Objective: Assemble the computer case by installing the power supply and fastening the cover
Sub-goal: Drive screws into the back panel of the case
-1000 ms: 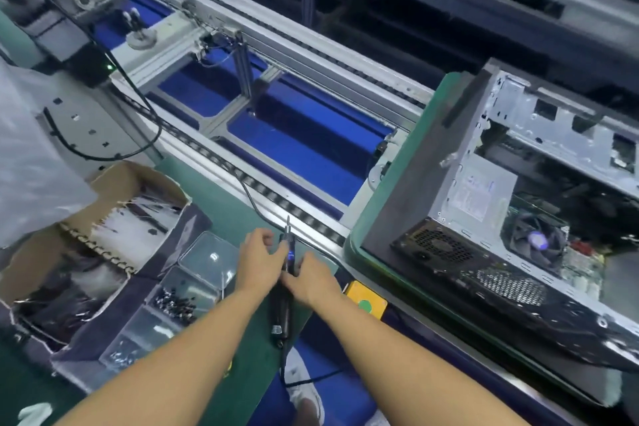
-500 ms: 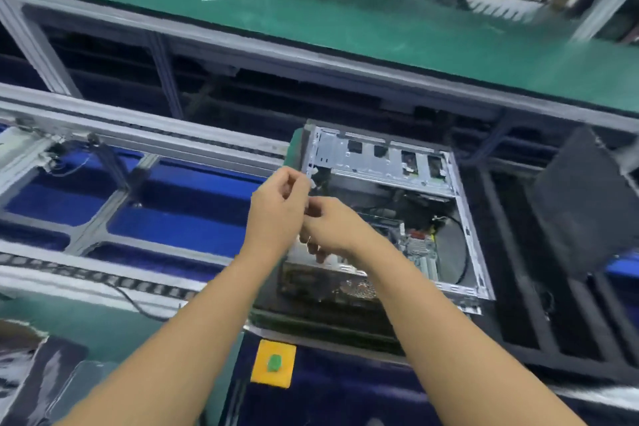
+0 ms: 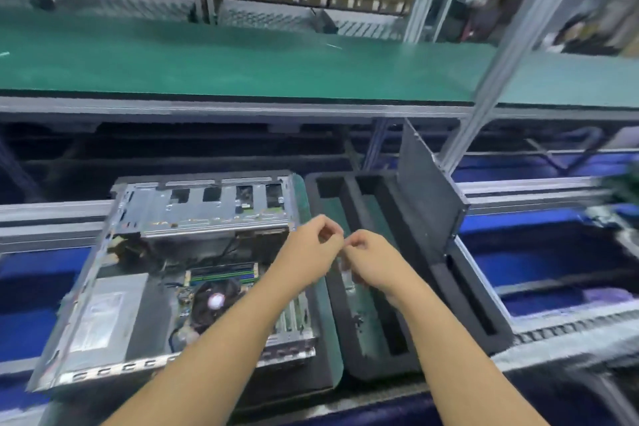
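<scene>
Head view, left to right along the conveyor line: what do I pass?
Power supply in the open case → cooler fan → left hand → right hand → dark panel standing upright in the foam tray.

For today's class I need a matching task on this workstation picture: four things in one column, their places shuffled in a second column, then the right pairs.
Things
1. silver box-shaped power supply
2. round black cooler fan with a white hub
3. dark grey flat cover panel
4. green mat-topped bench

Places
A. standing on edge at the right side of the black foam tray
B. farthest back, behind the case
C. near-left corner of the open silver metal computer case
D. middle of the case, right of the power supply

Pairs: 1-C, 2-D, 3-A, 4-B
</scene>
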A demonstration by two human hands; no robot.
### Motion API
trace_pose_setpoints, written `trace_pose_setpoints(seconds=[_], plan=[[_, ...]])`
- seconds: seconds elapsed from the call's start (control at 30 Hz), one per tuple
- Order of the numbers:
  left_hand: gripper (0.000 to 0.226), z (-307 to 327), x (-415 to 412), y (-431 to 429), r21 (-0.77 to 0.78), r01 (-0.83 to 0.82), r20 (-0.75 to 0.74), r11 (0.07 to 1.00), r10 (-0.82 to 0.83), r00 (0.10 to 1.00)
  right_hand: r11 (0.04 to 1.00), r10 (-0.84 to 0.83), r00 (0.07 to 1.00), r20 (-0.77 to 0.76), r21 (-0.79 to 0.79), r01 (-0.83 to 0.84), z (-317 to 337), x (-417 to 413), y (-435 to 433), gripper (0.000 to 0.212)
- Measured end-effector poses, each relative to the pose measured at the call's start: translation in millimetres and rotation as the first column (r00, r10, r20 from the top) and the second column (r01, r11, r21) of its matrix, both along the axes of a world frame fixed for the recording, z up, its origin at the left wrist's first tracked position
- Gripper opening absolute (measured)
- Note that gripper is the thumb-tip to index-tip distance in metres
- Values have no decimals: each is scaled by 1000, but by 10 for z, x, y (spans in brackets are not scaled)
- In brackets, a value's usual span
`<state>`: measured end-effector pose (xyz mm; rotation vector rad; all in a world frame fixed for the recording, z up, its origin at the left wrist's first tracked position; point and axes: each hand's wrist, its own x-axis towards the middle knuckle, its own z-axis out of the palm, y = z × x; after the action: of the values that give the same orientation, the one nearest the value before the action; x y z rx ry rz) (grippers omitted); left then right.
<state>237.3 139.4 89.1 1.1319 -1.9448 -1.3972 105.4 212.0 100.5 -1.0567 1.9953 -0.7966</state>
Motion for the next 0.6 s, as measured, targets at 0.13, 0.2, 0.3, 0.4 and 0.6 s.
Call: trace_pose_setpoints(seconds=[0.13,0.2,0.3,0.4,0.6], plan=[[10,-265,-812,2,41,68,179,997,-74,981,991,-99,995,7,95,97,-364,-830,153,12],[11,-448,-1148,18,90,95,258,991,-116,959,978,-138,990,-8,159,137,-576,-1235,236,16],[17,-724,-1571,43,165,126,339,978,-177,924,957,-34,980,-197,277,89,-916,-1767,318,32],[33,-985,-1900,48,190,128,426,973,-199,883,926,256,906,-336,355,-130,-1250,-2053,241,57],[41,-1286,-2172,37,112,128,519,985,-168,838,749,611,701,-368,555,-361,-1989,-2216,-43,84]])
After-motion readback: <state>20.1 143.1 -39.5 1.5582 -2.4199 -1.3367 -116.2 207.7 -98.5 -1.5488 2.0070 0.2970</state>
